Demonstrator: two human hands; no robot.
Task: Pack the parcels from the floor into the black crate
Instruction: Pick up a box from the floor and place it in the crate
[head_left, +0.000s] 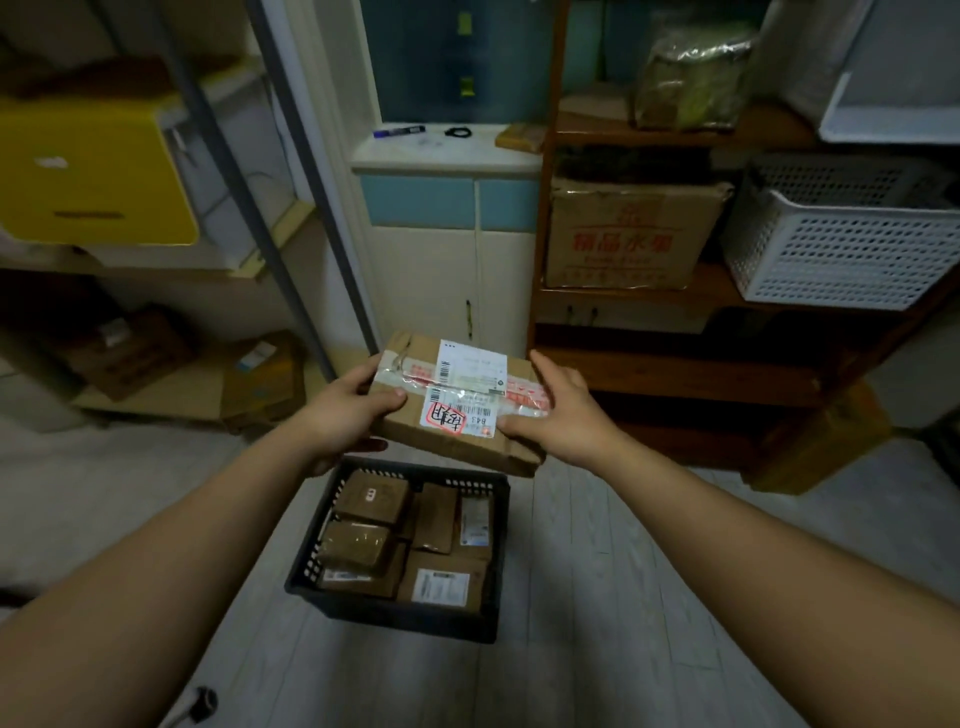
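Grey plank floor (597, 597) bare around black plastic crate (322, 540), nearly full of brown parcels (371, 499). Above its far rim, my left hand (345, 410) and right hand (561, 410) clasp a taped, labelled brown cardboard parcel (457, 400) by its ends.

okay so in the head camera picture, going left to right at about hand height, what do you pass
left hand → cardboard parcel held between both hands, above the black crate → right hand → wooden shelf unit
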